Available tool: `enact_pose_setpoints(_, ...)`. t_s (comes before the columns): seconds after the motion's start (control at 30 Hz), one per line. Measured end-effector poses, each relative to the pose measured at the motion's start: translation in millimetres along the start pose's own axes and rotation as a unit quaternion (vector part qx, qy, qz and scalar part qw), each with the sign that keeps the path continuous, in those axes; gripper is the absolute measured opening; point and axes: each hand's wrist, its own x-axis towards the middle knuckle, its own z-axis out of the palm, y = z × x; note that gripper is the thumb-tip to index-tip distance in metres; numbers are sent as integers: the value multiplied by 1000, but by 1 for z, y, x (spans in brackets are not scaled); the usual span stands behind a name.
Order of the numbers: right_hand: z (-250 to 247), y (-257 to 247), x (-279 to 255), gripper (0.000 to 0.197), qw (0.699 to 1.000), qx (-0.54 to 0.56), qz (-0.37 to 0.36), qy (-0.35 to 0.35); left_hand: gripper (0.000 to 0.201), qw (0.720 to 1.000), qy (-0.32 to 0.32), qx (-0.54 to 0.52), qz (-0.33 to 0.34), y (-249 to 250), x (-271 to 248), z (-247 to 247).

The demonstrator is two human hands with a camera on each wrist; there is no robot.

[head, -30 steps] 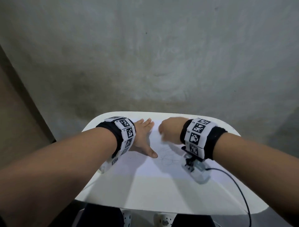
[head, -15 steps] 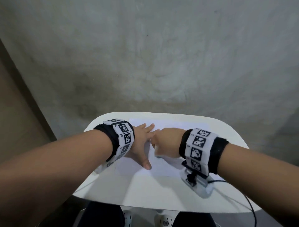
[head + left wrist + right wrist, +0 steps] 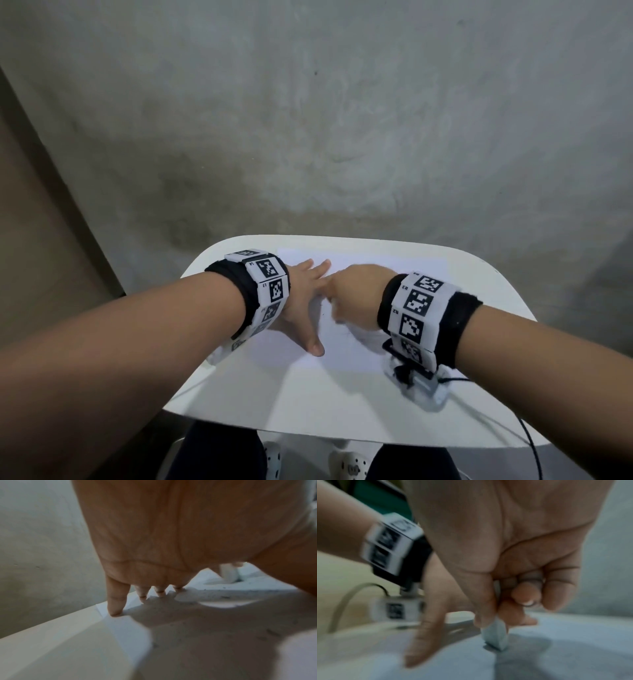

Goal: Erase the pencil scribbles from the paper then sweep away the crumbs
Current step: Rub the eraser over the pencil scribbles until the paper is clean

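Observation:
A white sheet of paper (image 3: pixel 346 346) lies on the small white table (image 3: pixel 308 407). My left hand (image 3: pixel 301 301) lies flat on the paper's left part, fingers straight and spread, thumb pointing toward me. My right hand (image 3: pixel 356 294) is just to its right, curled, pinching a white eraser (image 3: pixel 495 635) whose lower end touches the paper. From the left wrist the eraser (image 3: pixel 229 573) shows beyond my left fingertips (image 3: pixel 116 609). Dark eraser crumbs (image 3: pixel 223 597) speckle the paper (image 3: pixel 197 622). My right hand hides most scribbles in the head view.
A grey concrete wall (image 3: pixel 342 120) rises close behind the table. A black cable (image 3: pixel 527 435) runs off the table's right front edge from my right wrist camera (image 3: pixel 416 380). The table's bare front strip (image 3: pixel 342 404) lies toward me.
My right hand with the eraser moved left and toward me, from the paper's middle right to beside my left fingers. The left hand stayed pressed on the paper.

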Motion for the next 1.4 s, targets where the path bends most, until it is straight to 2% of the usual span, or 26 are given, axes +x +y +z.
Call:
enact_pose_setpoints(0.07,2,1,1,20,1000,14,-11,-4,131,1000,1,-5,4,-1,1,0)
enact_pose_setpoints(0.17,-6,21,3,22,997,6,69,29,134,1000,-8,-1,-3,-6,5,4)
enact_pose_setpoints(0.2,-4,19,2,22,997,1,75,29,135,1000,-7,-2,-2,-5,5,4)
enact_pose_setpoints(0.3,1,-9,-4,28,999,26,-22,13,129,1000,-6,-4,0,1,1,0)
enact_pose_setpoints(0.33,1,-11,-3,29,999,37,-35,6,127,1000,-3,-12,1,1,0,-1)
enact_pose_setpoints(0.47,-7,0,9,22,998,45,36,30,130,999,-2,-31,8,-3,1,0)
enact_pose_setpoints(0.57,-3,-13,4,24,996,80,-17,20,106,997,2,-74,-10,-2,-6,-1)
enact_pose_setpoints(0.6,-3,-11,2,26,997,70,-23,18,107,997,7,-74,-5,-3,-6,-1)
enact_pose_setpoints(0.63,-6,-3,3,25,999,46,-8,24,118,998,6,-58,3,-3,-4,0)
enact_pose_setpoints(0.7,-12,20,7,13,997,23,63,33,133,1000,-5,-8,10,-8,4,4)
enact_pose_setpoints(0.77,-13,30,9,11,995,11,94,29,134,1000,-7,4,0,-11,9,7)
enact_pose_setpoints(0.83,-10,15,5,14,998,7,61,23,135,1000,4,4,7,-9,7,7)
enact_pose_setpoints(0.9,1,-6,-4,21,1000,14,-14,6,134,1000,16,-5,8,-7,6,8)
enact_pose_setpoints(0.93,5,-11,-8,16,999,20,-37,-4,133,1000,20,-5,5,-7,7,8)
enact_pose_setpoints(1.0,2,-3,-7,2,1000,25,-13,3,133,1000,16,4,6,-9,9,9)
enact_pose_setpoints(1.1,-1,11,-3,15,998,-2,51,22,135,1000,8,12,6,-9,9,8)
enact_pose_setpoints(1.23,4,-14,-18,24,999,26,-23,-30,135,1000,10,12,10,-8,9,8)
enact_pose_setpoints(1.27,0,-13,-19,23,999,22,-22,-35,134,1000,12,11,10,-8,9,8)
enact_pose_setpoints(1.4,-5,13,-4,15,996,17,84,4,135,1000,5,14,12,-13,9,10)
